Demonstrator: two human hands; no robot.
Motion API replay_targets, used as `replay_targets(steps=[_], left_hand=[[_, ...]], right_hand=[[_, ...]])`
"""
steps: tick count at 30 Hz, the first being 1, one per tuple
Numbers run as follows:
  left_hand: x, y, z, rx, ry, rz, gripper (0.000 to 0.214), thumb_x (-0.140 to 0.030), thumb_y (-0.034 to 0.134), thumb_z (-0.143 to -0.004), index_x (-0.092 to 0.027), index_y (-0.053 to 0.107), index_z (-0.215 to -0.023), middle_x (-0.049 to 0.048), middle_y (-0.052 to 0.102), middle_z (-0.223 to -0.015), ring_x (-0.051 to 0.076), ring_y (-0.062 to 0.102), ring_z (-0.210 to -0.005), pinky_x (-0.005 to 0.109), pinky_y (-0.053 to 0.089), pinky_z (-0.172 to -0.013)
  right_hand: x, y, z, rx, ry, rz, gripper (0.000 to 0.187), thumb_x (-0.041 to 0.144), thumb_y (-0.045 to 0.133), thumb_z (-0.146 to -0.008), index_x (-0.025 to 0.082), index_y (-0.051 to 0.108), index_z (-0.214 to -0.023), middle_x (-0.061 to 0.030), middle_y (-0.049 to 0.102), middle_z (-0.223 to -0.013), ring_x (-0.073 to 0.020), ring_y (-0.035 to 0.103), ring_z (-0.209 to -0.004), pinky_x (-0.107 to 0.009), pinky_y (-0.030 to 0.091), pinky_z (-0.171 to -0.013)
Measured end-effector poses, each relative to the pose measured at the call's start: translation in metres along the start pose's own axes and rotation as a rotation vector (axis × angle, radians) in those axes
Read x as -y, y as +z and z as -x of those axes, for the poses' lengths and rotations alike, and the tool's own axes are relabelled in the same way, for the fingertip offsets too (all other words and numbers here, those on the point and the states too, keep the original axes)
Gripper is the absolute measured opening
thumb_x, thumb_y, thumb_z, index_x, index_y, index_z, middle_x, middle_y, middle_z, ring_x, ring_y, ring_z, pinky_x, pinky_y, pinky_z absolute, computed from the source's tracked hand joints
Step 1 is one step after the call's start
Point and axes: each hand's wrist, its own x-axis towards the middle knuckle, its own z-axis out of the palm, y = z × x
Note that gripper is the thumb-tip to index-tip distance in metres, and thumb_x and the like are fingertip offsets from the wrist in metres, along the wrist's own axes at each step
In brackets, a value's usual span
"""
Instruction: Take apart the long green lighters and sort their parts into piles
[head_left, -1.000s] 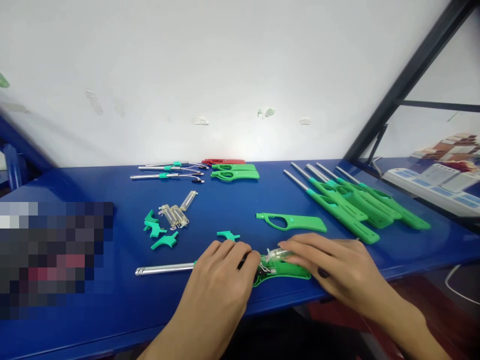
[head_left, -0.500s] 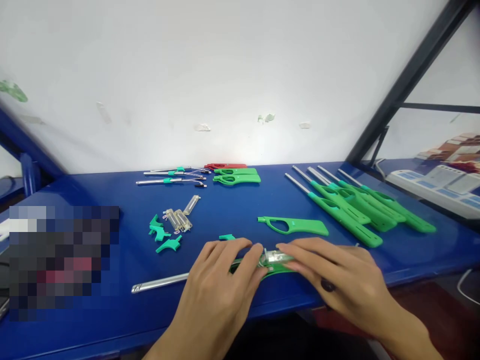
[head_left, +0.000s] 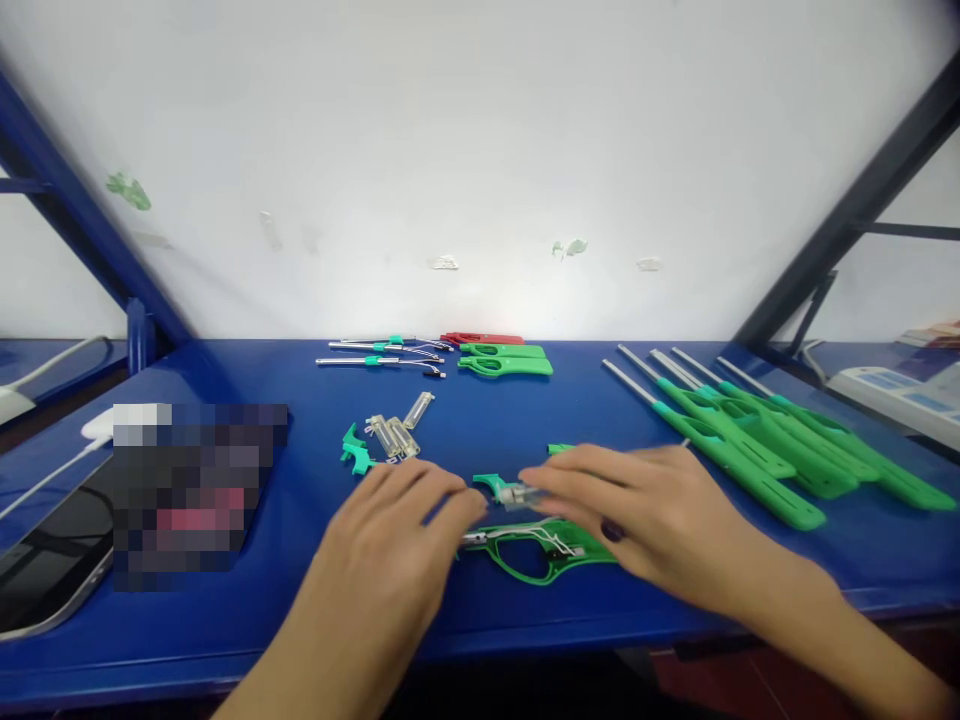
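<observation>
A green lighter shell [head_left: 541,552] lies open near the front edge of the blue table [head_left: 247,640], with thin wires showing inside it. My left hand [head_left: 390,545] lies at the shell's front end, its bent fingers closed on that end and hiding the metal tube. My right hand [head_left: 649,520] hovers just behind the shell. Its fingertips pinch a small clear tank [head_left: 517,494] a little above the shell. A teal trigger [head_left: 491,484] lies right beside the tank.
Several finished green lighters [head_left: 750,445] lie at the right. At the back are green handle shells [head_left: 504,360], a red one [head_left: 481,338] and metal tubes with wires [head_left: 382,355]. Clear tanks [head_left: 394,435] and teal triggers [head_left: 356,455] sit mid-left. A dark tablet [head_left: 45,565] lies far left.
My right hand has lifted the clear tank off the shell, which now shows its wires. Both hands and the shell sit further back from the edge, and the view has swung left.
</observation>
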Motion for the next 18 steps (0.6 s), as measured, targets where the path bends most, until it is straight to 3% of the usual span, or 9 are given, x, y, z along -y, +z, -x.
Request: replay_targets(steps=[4, 9, 14, 18], left_hand=[[0.039, -0.012, 0.007, 0.032, -0.11, -0.191, 0.03, -0.02, 0.05, -0.114, -0.02, 0.078, -0.104, 0.0069, 0.081, -0.098, 0.029, 0.069, -0.087, 0.043, 0.048, -0.078], [0.075, -0.017, 0.012, 0.149, -0.217, -0.298, 0.029, -0.023, 0.054, -0.109, -0.021, 0.08, -0.095, 0.0071, 0.079, -0.091, 0.031, 0.067, -0.084, 0.041, 0.048, -0.07], [0.08, -0.015, 0.014, 0.192, -0.217, -0.287, 0.038, -0.013, 0.046, -0.106, -0.021, 0.082, -0.094, 0.0092, 0.077, -0.091, 0.03, 0.066, -0.083, 0.04, 0.049, -0.07], [0.062, -0.02, 0.015, 0.145, -0.201, -0.215, 0.036, -0.02, 0.046, -0.112, -0.02, 0.081, -0.105, 0.0087, 0.077, -0.096, 0.029, 0.066, -0.084, 0.041, 0.053, -0.073]], right_hand=[[-0.011, 0.014, -0.043, 0.125, 0.116, -0.033, 0.028, 0.038, 0.06, -0.113, 0.023, 0.082, -0.118, -0.0026, 0.084, -0.095, -0.0143, 0.073, -0.067, -0.028, 0.04, -0.056], [-0.01, 0.042, -0.086, 0.245, 0.109, 0.001, 0.034, 0.039, 0.059, -0.112, 0.017, 0.082, -0.097, -0.0037, 0.076, -0.077, -0.0146, 0.063, -0.06, -0.032, 0.025, -0.054], [-0.003, 0.059, -0.109, 0.291, 0.108, 0.028, 0.041, 0.046, 0.062, -0.111, 0.014, 0.079, -0.091, -0.0061, 0.076, -0.08, -0.0144, 0.061, -0.063, -0.035, 0.017, -0.056], [-0.005, 0.043, -0.105, 0.281, 0.147, 0.017, 0.037, 0.044, 0.058, -0.114, 0.016, 0.081, -0.106, -0.0067, 0.079, -0.088, -0.0164, 0.067, -0.069, -0.033, 0.025, -0.057]])
